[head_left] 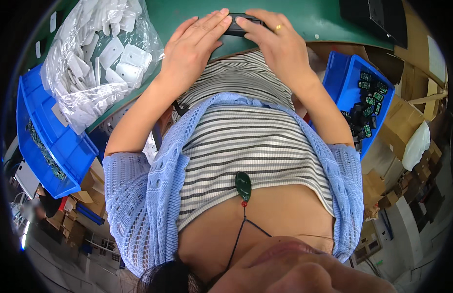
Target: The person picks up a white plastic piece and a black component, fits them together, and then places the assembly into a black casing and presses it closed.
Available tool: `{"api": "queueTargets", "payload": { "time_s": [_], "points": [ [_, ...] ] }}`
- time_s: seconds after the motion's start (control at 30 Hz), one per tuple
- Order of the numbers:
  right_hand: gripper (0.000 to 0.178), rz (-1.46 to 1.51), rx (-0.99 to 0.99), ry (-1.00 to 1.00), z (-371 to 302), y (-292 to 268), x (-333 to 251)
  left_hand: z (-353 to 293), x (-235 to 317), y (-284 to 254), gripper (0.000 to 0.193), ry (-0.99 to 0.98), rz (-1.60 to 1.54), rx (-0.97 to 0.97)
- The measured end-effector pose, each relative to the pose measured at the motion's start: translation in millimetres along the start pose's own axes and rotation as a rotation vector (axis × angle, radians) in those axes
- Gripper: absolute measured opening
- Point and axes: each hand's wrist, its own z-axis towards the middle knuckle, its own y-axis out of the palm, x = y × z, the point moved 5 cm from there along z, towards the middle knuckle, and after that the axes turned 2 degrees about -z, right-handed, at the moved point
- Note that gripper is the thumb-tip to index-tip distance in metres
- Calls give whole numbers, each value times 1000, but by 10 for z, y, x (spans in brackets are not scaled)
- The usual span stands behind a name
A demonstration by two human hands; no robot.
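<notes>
1. Both hands meet on a small black device [242, 27] at the top centre of the frame, lying on the green surface [304, 22].
2. The left hand [194, 46] lies flat over its left end, fingers closed on it, seemingly to steady it.
3. The right hand [273, 41] grips its right end.
4. A clear bag of white parts [97, 61] sits upper left beside a blue bin [65, 146]; another blue bin of green boards [365, 93] is right, both within reach.
</notes>
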Motion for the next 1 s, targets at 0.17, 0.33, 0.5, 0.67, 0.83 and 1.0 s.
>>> {"api": "queueTargets", "payload": {
  "time_s": [0.17, 0.33, 0.5, 0.67, 0.83, 1.0],
  "points": [
    [32, 157, -28, 29, 81, -63, 68, 53, 115, -70, 50, 73, -19, 129],
    [26, 714, -106, 458, 190, 45, 507, 302, -57, 88, 32, -8, -60, 251],
    [19, 652, 341, 546, -19, -72, 933, 1212, -572, 192, 27, -528, -552, 88],
    [13, 485, 359, 474, -55, -40, 782, 2437, -2018, 467, 25, -744, -832, 283],
    [13, 404, 365, 478, -94, -52, 816, 2971, -2475, 778, 20, -994, -890, 245],
    [29, 186, 327, 454, 180, -32, 807, 2816, -2651, 505, 36, -1083, -677, -341]
  ]
}}
